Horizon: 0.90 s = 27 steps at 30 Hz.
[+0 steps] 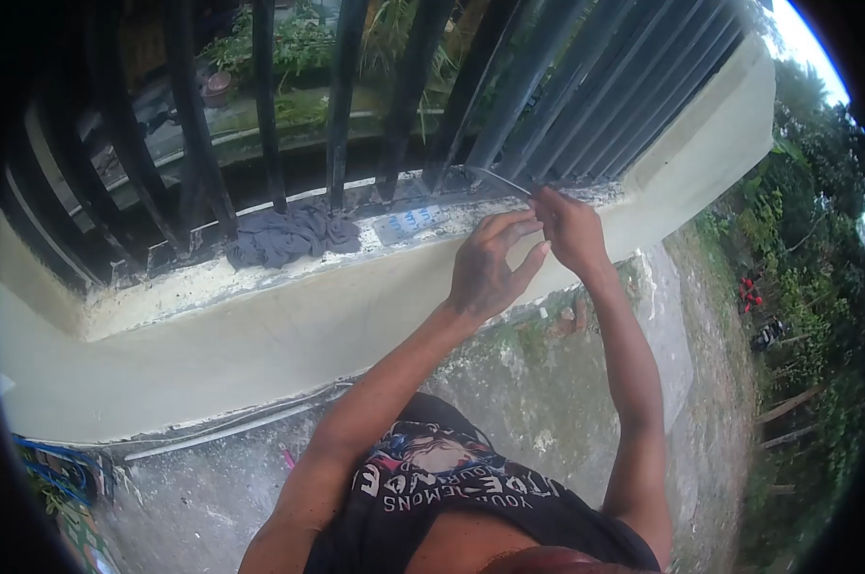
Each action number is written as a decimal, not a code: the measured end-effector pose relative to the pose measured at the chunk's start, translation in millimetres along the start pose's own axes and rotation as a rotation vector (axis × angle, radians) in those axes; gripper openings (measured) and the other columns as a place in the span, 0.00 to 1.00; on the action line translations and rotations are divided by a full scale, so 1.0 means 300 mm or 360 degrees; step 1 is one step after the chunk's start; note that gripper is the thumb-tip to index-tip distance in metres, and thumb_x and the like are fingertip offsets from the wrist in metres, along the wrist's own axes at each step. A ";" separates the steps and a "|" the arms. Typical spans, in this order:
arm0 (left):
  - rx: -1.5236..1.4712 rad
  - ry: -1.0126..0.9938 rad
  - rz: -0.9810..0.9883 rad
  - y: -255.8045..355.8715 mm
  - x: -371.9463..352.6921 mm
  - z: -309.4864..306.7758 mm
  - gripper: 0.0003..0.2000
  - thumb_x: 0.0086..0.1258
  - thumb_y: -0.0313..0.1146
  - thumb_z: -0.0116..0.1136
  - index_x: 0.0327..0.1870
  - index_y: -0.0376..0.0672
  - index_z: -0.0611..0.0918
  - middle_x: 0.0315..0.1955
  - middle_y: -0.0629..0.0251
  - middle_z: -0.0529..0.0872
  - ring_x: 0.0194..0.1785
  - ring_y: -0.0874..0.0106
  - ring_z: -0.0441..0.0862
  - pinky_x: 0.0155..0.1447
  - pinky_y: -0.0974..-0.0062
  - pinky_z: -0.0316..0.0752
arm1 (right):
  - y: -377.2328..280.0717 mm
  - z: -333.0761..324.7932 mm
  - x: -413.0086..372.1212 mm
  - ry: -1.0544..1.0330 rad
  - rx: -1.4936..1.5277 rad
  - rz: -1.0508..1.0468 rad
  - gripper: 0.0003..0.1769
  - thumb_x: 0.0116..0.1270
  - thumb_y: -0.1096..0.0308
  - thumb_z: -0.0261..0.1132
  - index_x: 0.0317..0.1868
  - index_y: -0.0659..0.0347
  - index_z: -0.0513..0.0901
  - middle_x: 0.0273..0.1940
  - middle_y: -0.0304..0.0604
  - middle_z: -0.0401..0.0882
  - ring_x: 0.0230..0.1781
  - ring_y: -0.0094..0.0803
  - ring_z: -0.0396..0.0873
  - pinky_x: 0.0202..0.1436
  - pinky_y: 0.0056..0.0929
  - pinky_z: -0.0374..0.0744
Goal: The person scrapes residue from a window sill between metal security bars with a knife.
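Dark metal bars (341, 105) stand in a row on top of a pale wall ledge (203, 287). My right hand (571, 230) is closed on a thin metal tool (499, 180), whose far end reaches the foot of the bars. Just left of it, my left hand (494, 263) has its fingers apart, the fingertips close to my right hand, and nothing shows in its palm. A crumpled grey cloth (294, 234) lies on the ledge to the left. Between cloth and hands is a flat packet with blue marks (413, 220).
Below the wall (260, 354) runs a stained concrete floor (509, 383) with a white pipe (231, 428) along the wall's foot. Blue cords (59, 464) lie at the lower left. Plants (815, 287) grow on the right, and more greenery shows behind the bars.
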State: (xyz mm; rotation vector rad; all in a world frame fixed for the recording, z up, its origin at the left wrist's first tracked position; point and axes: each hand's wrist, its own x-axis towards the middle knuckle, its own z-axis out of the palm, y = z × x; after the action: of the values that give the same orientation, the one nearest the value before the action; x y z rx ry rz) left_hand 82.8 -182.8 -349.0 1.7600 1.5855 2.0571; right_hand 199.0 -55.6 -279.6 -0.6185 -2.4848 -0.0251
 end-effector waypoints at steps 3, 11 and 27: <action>-0.0169 -0.0032 0.0001 0.005 -0.007 -0.043 0.15 0.73 0.39 0.68 0.53 0.40 0.88 0.57 0.58 0.87 0.60 0.60 0.85 0.68 0.63 0.77 | -0.043 0.076 -0.109 0.0125 0.0179 0.0155 0.10 0.79 0.65 0.62 0.53 0.59 0.84 0.28 0.49 0.84 0.25 0.46 0.84 0.30 0.40 0.78; -0.0381 -0.0237 -0.0062 0.009 -0.074 -0.066 0.14 0.76 0.38 0.65 0.56 0.41 0.86 0.54 0.59 0.88 0.55 0.63 0.88 0.58 0.62 0.84 | -0.346 0.240 -0.422 0.0599 0.1711 0.1388 0.17 0.86 0.60 0.53 0.58 0.65 0.80 0.30 0.36 0.78 0.23 0.20 0.74 0.26 0.23 0.72; -0.0292 -0.0281 -0.0259 -0.021 -0.082 -0.031 0.15 0.74 0.34 0.67 0.57 0.38 0.85 0.52 0.56 0.87 0.55 0.64 0.88 0.57 0.65 0.84 | -0.318 0.236 -0.472 0.0434 0.1951 0.1310 0.27 0.83 0.63 0.58 0.78 0.59 0.66 0.48 0.43 0.86 0.21 0.20 0.77 0.20 0.19 0.70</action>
State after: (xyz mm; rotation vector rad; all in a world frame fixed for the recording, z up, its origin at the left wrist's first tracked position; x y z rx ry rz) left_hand 81.5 -199.7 -369.9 1.6402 1.3924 1.8519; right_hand 223.3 -190.4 -403.7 -0.8780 -1.3878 1.4525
